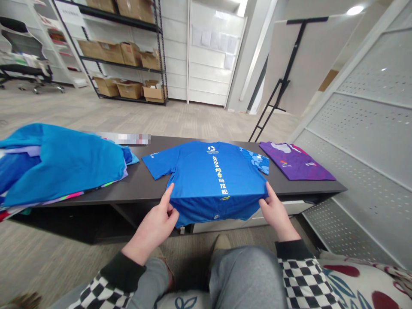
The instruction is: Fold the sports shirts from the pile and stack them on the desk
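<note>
A blue short-sleeved T-shirt lies spread on the dark table, printed with white and yellow characters and a white logo. Its lower part hangs over the front edge. At its left side is my left hand, the index finger stretched along the fabric's edge, the thumb apart and the other fingers curled. My right hand mirrors this at the right side, its index fingertip touching the shirt's edge and its thumb lower down. Neither hand visibly grips the cloth.
Several blue and multicoloured garments are heaped on the table's left end. A folded purple shirt lies on the right. Beyond stand a black shelf with cardboard boxes and an easel-like stand. A perforated panel flanks the right.
</note>
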`<state>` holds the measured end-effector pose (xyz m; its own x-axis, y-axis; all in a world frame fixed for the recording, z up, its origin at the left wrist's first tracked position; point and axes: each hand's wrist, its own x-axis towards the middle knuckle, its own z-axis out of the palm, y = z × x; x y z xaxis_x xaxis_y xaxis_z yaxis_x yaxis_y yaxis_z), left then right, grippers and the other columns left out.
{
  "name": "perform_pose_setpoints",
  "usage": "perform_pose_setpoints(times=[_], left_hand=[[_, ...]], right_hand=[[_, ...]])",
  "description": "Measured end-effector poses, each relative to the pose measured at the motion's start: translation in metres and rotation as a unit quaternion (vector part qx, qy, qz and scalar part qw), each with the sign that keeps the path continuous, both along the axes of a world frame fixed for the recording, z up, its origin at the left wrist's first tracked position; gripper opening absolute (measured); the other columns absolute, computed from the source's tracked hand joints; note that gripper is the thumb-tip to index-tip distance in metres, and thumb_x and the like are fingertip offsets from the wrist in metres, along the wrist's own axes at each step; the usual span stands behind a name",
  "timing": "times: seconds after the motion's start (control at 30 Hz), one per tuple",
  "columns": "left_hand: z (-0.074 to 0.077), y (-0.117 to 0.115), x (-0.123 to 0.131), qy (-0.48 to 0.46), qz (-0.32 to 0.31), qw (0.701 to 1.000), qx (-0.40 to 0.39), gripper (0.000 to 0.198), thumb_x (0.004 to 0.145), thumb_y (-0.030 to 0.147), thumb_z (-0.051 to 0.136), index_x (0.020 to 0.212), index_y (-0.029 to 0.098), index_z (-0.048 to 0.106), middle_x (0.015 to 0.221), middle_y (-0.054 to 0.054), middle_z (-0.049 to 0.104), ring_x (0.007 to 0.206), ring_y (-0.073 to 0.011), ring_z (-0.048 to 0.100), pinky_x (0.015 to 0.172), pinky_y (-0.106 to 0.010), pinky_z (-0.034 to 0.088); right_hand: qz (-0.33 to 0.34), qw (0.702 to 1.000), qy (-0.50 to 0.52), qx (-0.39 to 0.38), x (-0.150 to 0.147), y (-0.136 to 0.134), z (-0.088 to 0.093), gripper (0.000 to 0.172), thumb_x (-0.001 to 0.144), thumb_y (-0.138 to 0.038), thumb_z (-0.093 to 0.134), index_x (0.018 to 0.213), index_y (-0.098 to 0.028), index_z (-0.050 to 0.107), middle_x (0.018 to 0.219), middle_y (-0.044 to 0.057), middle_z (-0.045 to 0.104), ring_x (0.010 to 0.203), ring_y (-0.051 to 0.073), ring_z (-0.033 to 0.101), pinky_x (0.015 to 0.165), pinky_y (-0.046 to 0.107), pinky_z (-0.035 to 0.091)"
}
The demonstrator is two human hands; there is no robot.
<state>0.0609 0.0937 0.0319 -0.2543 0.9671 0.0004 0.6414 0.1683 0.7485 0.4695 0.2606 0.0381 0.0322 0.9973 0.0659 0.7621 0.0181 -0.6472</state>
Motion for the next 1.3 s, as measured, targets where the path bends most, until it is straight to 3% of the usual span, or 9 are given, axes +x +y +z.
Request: perform_pose_setpoints(times=[0.17,0.37,0.7,0.8,0.93,1.03,1.13,1.23,1.3], left_hand=[[-0.008,-0.001,0.006,0.027,-0.022,0.999,-0.026,0.09,0.105,0.022,0.054,0.188,0.023,0.02,0.076,0.007,0.067,0.067,-0.0178,0.067,0.071,-0.03,0.039],[-0.002,-0.001,0.005,0.035,0.014,0.999,-0.035,0.089,0.106,0.02,0.055,0.188,0.021,0.02,0.079,0.006,0.07,0.07,-0.0174,0.068,0.072,-0.029,0.039],[0.0,0.001,0.002,0.045,0.022,0.998,-0.045,0.085,0.106,0.019,0.055,0.186,0.023,0.027,0.072,0.007,0.066,0.066,-0.017,0.066,0.069,-0.029,0.036],[-0.001,-0.001,0.0,0.026,0.022,0.999,-0.031,0.085,0.106,0.02,0.055,0.186,0.023,0.028,0.073,0.007,0.066,0.066,-0.0166,0.065,0.07,-0.029,0.037],[0.0,-0.01,0.001,-0.023,0.006,1.0,0.006,0.088,0.106,0.025,0.054,0.188,0.023,0.023,0.078,0.007,0.066,0.067,-0.0161,0.063,0.07,-0.029,0.041],[0.0,-0.015,0.004,-0.047,-0.007,0.999,0.025,0.088,0.106,0.029,0.054,0.188,0.022,0.023,0.081,0.006,0.067,0.068,-0.0164,0.064,0.07,-0.03,0.043],[0.001,-0.017,0.005,-0.057,-0.013,0.998,0.035,0.085,0.106,0.03,0.052,0.187,0.021,0.028,0.082,0.005,0.068,0.068,-0.0169,0.064,0.071,-0.03,0.044],[0.0,-0.017,0.004,-0.056,-0.012,0.998,0.028,0.083,0.106,0.029,0.052,0.185,0.019,0.031,0.083,0.003,0.07,0.07,-0.0177,0.066,0.071,-0.031,0.045],[0.0,-0.018,0.003,-0.052,-0.012,0.998,0.018,0.083,0.106,0.029,0.052,0.185,0.019,0.032,0.085,0.002,0.072,0.072,-0.0181,0.068,0.072,-0.031,0.046]], right_hand=[[0.032,0.999,-0.007,0.009,-0.015,-0.008,0.003,0.099,0.089,-0.039,0.056,0.184,-0.015,0.038,0.065,-0.006,0.056,0.067,0.024,0.06,0.07,0.035,0.045],[0.055,0.998,-0.011,-0.018,-0.021,-0.013,-0.008,0.102,0.089,-0.038,0.055,0.186,-0.015,0.031,0.066,-0.005,0.058,0.067,0.025,0.062,0.071,0.036,0.046],[0.058,0.998,0.009,-0.01,-0.026,-0.018,-0.013,0.105,0.089,-0.042,0.055,0.187,-0.015,0.029,0.064,-0.008,0.054,0.065,0.024,0.06,0.07,0.034,0.045],[0.048,0.999,0.01,0.0,-0.029,-0.02,-0.004,0.102,0.088,-0.043,0.055,0.184,-0.014,0.036,0.064,-0.008,0.053,0.065,0.024,0.059,0.069,0.034,0.046],[0.032,0.997,0.019,0.071,-0.043,-0.014,0.03,0.087,0.093,-0.043,0.053,0.176,-0.013,0.053,0.066,-0.003,0.057,0.068,0.025,0.061,0.075,0.037,0.053],[0.096,0.987,0.0,0.128,-0.074,0.007,0.061,0.07,0.101,-0.042,0.05,0.164,-0.016,0.065,0.077,0.003,0.069,0.077,0.026,0.068,0.087,0.04,0.058],[0.212,0.961,-0.046,0.172,-0.118,0.047,0.077,0.066,0.108,-0.046,0.048,0.163,-0.014,0.066,0.11,0.013,0.082,0.107,0.031,0.076,0.108,0.045,0.059],[0.273,0.934,-0.137,0.188,-0.159,0.103,0.079,0.073,0.112,-0.053,0.052,0.171,-0.01,0.057,0.161,0.022,0.068,0.151,0.037,0.061,0.131,0.048,0.046],[0.261,0.93,-0.196,0.17,-0.173,0.141,0.075,0.075,0.114,-0.053,0.052,0.172,-0.006,0.053,0.175,0.024,0.055,0.164,0.038,0.049,0.139,0.047,0.035]])
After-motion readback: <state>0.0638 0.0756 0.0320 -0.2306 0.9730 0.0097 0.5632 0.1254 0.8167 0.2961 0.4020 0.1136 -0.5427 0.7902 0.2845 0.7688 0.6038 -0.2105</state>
